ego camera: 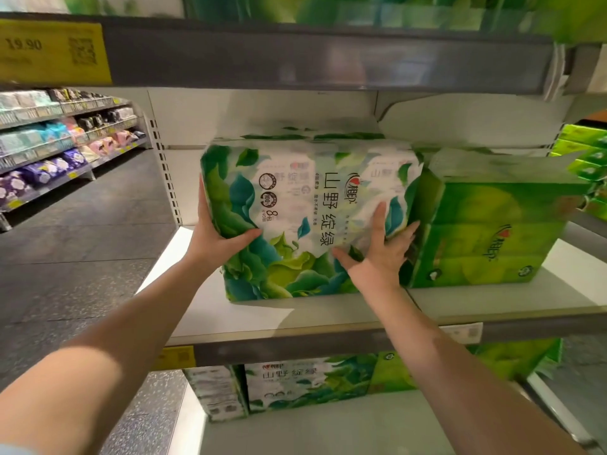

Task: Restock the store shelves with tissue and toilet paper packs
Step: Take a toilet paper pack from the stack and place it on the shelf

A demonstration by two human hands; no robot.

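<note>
The white metal middle shelf [295,315] carries a white plastic-wrapped tissue pack printed with green and teal leaves [305,218], tilted near the shelf's left end; a plain bright green tissue pack [486,231] stands just right of it, touching

The leaf-printed tissue pack [308,218] is wrapped in thin glossy plastic film that wrinkles softly and catches pale sheen across its white and green front. Beside it, the green pack [486,231] wears the same slick film, smoother and tighter over its face. The shelf [262,316] under them looks like painted metal, a flat matt white, with a duller grey metal front lip. The shelf edge above [328,60] carries a clear, shiny plastic strip, and the yellow price tag [52,52] in it looks like matt paper. The aisle floor [82,241] is dark, speckled stone-like tile with a low polish.
</note>
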